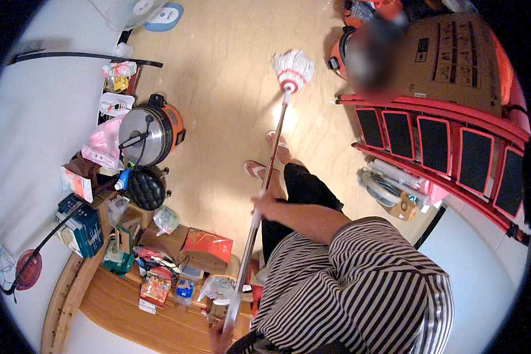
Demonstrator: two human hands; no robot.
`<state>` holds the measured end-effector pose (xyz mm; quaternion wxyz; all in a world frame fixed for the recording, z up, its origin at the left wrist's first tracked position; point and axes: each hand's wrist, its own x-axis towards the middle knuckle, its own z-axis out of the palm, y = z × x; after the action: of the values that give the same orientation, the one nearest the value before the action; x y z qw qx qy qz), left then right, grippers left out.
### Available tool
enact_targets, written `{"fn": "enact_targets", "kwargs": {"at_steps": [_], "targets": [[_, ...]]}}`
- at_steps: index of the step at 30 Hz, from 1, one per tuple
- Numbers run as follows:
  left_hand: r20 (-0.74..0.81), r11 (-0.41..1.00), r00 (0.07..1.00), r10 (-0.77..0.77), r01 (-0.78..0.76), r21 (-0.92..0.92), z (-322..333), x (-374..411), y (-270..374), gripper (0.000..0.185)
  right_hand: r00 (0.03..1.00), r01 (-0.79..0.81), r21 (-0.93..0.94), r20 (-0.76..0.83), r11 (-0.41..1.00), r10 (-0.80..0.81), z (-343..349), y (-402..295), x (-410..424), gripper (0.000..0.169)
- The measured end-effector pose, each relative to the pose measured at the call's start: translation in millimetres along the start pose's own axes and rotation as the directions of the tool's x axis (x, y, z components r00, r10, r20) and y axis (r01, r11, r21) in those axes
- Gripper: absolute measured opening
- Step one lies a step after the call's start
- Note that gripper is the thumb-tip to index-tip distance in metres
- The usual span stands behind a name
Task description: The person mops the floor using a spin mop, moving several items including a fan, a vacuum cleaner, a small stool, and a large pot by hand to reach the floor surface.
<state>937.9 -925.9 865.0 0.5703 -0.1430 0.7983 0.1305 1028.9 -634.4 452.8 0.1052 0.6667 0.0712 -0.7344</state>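
Note:
My right hand (266, 207) is wrapped around the middle of the metal handle of a string mop (251, 248). Lower in the view, my left hand (221, 338) is blurred at the upper end of the same handle. The white and red mop head (294, 71) rests on the pale floor, beyond my feet in flip-flops (253, 170). The handle slants across the view between the mop head and my left hand, passing beside my black shorts and striped shirt.
An orange pot with a metal lid (144, 135) and a black round stool (146, 189) stand at the left. A red stepladder (433, 146) and a large cardboard box (455, 62) are at the right. Boxes and bags crowd the wooden bench (110, 305). A fan base (164, 17) stands at the top.

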Motion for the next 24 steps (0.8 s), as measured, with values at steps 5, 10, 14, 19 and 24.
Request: {"fn": "enact_targets", "kwargs": {"at_steps": [5, 10, 14, 19, 24], "targets": [[-0.031, 0.958, 0.967, -0.253, 0.246, -0.147, 11, -30, 33, 0.027, 0.993, -0.049, -0.134, 0.100, 0.990, 0.063, -9, 6, -20, 0.051], [0.103, 0.985, 0.988, -0.114, 0.126, -0.118, 80, 14, 125, 0.027, 0.997, 0.050, -0.044, -0.058, 0.998, -0.052, -55, -108, 12, 0.034], [0.129, 0.936, 0.933, 0.337, -0.347, 0.064, 185, 91, 233, 0.028, 0.714, 0.541, -0.269, -0.354, 0.797, -0.604, -144, -251, 96, 0.031], [0.073, 0.815, 0.859, 0.507, -0.505, 0.285, 209, 71, 338, 0.028, 0.829, 0.534, -0.003, -0.195, 0.845, -0.525, -126, -357, 56, 0.024], [-0.192, 0.959, 0.950, 0.246, -0.209, 0.192, 131, 19, 248, 0.028, 0.910, 0.409, 0.101, -0.112, 0.907, -0.398, -27, -217, 27, 0.027]]}}
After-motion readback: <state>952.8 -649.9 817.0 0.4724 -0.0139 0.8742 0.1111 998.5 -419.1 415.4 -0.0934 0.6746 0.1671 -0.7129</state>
